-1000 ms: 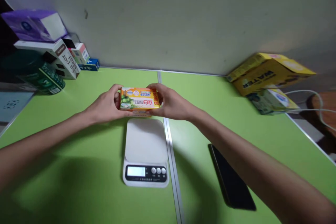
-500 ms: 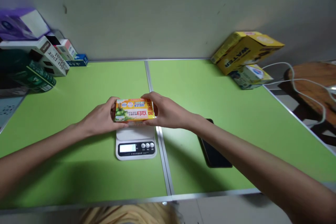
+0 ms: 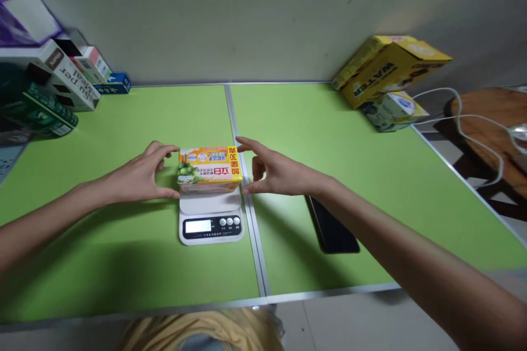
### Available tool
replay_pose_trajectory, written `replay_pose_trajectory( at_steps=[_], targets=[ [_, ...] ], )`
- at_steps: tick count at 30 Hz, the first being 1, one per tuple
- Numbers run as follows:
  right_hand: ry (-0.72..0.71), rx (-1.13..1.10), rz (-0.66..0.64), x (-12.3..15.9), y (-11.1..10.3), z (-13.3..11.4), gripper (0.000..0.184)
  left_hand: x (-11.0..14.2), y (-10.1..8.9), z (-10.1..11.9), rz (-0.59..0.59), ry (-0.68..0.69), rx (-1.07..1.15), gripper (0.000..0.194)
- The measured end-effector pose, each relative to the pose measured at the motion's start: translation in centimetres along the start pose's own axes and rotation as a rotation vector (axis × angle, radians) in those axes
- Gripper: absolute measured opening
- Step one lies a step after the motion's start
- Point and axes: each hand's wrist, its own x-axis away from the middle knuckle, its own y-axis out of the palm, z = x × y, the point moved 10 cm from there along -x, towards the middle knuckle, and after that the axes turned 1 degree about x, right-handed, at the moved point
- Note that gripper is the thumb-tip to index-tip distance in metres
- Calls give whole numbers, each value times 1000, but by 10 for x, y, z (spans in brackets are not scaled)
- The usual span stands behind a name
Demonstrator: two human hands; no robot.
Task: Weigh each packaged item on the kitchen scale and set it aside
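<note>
An orange and yellow soap pack with green fruit printed on it rests on the platform of a white kitchen scale. The scale's lit display and round buttons face me; the digits are too faint to read. My left hand is open beside the pack's left end, thumb and fingers apart with a gap between them. At the right end, my right hand is open too, its index finger and thumb spread near the pack's corners. Neither hand grips the pack.
A black phone lies under my right forearm. At the back right stand a yellow box and a smaller box near a white cable. A green bottle and several boxes crowd the back left. A metal seam divides the green table.
Both hands have let go of the soap pack and moved apart from its ends. The pack now sits on the scale. The view has shifted slightly.
</note>
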Motion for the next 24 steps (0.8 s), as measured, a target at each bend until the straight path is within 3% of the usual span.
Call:
replay_pose_trajectory(
  at_steps=[4, 8, 12, 15, 19, 24],
  targets=[
    [-87, -193, 24, -16, 20, -16, 92, -8, 2, 25, 54, 49, 115, 87],
    [-109, -338, 97, -14, 18, -17, 73, -10, -8, 42, 63, -7, 227, 64],
    [-134, -460, 259, 18, -17, -9, 72, -28, -28, 78, 99, 19, 205, 69],
    [-140, -481, 507, 65, -60, 10, 72, -61, -25, 134, 100, 138, 300, 79],
    [-27, -443, 946, 155, -114, 73, 66, -118, 14, 227, 65, 315, 486, 81],
    [229, -385, 1508, 282, -169, 187, 57, -177, 108, 329, -127, 490, 375, 72]
  ],
)
